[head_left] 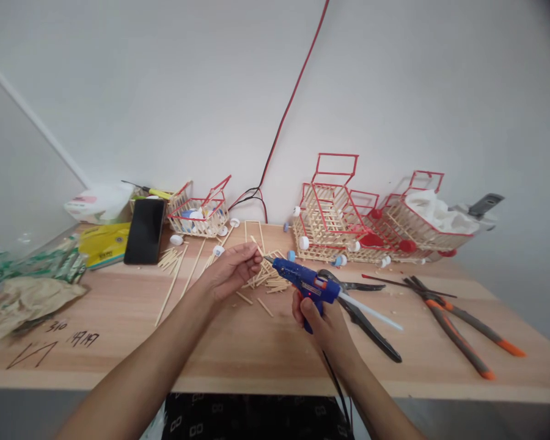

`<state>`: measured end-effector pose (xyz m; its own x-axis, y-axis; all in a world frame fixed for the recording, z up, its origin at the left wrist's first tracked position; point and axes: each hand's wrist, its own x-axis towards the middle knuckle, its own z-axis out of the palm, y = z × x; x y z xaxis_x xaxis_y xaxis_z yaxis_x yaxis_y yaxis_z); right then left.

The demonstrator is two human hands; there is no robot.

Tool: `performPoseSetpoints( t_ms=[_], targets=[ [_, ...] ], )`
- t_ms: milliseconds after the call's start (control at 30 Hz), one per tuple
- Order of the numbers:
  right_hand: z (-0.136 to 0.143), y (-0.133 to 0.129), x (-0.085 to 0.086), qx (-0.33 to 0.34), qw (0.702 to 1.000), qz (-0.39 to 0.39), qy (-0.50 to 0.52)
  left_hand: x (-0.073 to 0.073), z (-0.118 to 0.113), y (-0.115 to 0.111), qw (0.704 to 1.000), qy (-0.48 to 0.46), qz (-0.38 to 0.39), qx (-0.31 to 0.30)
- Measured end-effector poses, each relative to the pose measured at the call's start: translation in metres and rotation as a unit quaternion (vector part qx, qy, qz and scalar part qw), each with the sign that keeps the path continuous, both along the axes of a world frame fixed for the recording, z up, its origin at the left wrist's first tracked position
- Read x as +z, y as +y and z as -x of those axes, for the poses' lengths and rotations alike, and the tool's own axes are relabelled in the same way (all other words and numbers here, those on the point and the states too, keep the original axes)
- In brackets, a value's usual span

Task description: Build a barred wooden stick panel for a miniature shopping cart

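Observation:
My right hand (pixel 318 321) grips a blue hot glue gun (pixel 306 282) by its handle, and a whitish glue stick (pixel 371 310) juts from the gun's back end. In my left hand (pixel 233 269) a short wooden stick (pixel 256 244) is pinched between thumb and fingers. The gun's nozzle is at the lower end of this stick; whether they touch I cannot tell. Behind and below both hands lies a loose pile of cut wooden sticks (pixel 275 281). A rectangular stick frame (pixel 253 230) lies farther back on the table.
Small stick-built carts (pixel 327 214) with red trim and a stick basket (pixel 199 217) line the wall. A phone (pixel 144 231) leans at left beside a yellow packet (pixel 104 243). Black-handled pliers (pixel 371 330) and orange-grey pliers (pixel 462 330) lie at right. The gun's cord (pixel 334 379) drops over the table edge.

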<state>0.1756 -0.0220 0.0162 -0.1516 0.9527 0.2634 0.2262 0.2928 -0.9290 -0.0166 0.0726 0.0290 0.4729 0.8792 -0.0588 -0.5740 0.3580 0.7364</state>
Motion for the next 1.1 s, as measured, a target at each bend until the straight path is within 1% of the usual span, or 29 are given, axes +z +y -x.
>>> performPoseSetpoints(
  t_ms=[200,367,600,733,1100],
  targets=[
    [0.0,0.002,-0.005,-0.005,1.0,0.003,0.006,-0.002,0.0,0.001,1.0,0.001,0.002,-0.003],
    [-0.001,0.004,-0.012,0.001,1.0,0.001,0.02,-0.005,0.0,0.002,1.0,0.007,0.004,0.005],
    [-0.003,0.005,-0.019,-0.011,0.999,0.017,0.042,-0.005,0.0,0.003,1.0,0.002,0.001,0.013],
    [-0.002,0.006,-0.02,-0.012,0.998,0.023,0.049,-0.005,0.0,0.002,1.0,0.007,-0.006,0.007],
    [0.0,0.007,-0.021,-0.019,0.999,0.008,0.036,-0.003,-0.001,0.003,1.0,0.013,-0.003,0.02]
  ],
)
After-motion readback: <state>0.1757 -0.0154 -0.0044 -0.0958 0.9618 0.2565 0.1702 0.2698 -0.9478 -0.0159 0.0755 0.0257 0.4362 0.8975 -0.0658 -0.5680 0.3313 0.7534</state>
